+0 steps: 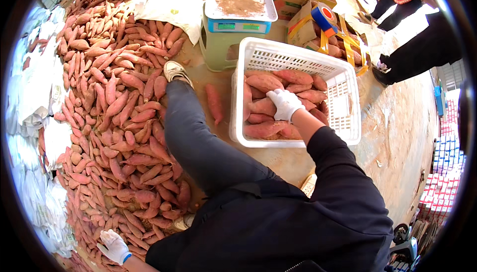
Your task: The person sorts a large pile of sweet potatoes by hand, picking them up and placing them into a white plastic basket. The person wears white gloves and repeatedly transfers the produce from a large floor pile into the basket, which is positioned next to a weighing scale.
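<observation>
My right hand (pixel 285 104), in a white knit glove, reaches into a white plastic crate (pixel 298 143). Its fingers rest on a sweet potato (pixel 262 106) among the several lying there; whether they grip it is hidden by the glove. At the lower left, my left hand (pixel 113 246) wears a similar glove with a blue cuff. Thumb apart and nothing held, it hovers over or touches the edge of a large heap of loose sweet potatoes (pixel 130 160). One single sweet potato (pixel 214 103) lies on the floor between my foot and the crate.
Beyond the crate, a digital scale (pixel 238 25) with a dirt-covered tray stands on a green plastic stool (pixel 220 50). A tape dispenser (pixel 325 19) sits by cardboard boxes (pixel 301 26) of sweet potatoes. Two people stand at right, one in black trousers (pixel 421 50). White bags (pixel 37 96) line the left.
</observation>
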`<state>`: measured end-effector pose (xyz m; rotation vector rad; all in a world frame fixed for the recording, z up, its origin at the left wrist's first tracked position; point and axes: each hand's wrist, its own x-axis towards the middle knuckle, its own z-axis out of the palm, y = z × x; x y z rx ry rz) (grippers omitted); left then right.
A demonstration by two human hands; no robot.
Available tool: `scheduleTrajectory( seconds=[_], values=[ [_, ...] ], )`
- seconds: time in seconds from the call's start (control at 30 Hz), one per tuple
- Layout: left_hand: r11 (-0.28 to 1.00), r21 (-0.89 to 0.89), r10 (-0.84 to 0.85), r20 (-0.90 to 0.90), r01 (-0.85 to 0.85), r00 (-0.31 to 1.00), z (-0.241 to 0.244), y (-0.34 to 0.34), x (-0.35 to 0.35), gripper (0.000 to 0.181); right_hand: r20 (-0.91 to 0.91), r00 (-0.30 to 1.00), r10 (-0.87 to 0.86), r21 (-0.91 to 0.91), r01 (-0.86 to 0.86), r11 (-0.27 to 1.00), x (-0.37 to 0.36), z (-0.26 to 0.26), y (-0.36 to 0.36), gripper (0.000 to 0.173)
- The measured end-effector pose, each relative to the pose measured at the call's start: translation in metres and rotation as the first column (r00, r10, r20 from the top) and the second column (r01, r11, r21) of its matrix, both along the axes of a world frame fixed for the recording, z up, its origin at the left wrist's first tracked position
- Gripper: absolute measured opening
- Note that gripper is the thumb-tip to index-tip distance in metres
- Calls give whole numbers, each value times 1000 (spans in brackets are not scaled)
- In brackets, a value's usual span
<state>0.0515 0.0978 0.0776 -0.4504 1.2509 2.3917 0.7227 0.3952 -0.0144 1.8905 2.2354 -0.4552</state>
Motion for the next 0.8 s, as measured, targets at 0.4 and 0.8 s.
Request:
scheduleTrajectory(
  seconds=[0.4, 0.8],
  values=[
    [999, -35, -5, -2, 4, 1000, 3, -14, 2, 56, 5, 984, 178, -195, -174, 965, -31, -31, 6, 58],
    [916, 282, -261, -122, 286, 958, -1, -43, -16, 43, -291, 936, -197, 415, 309, 856, -53, -1, 47, 44]
  ],
)
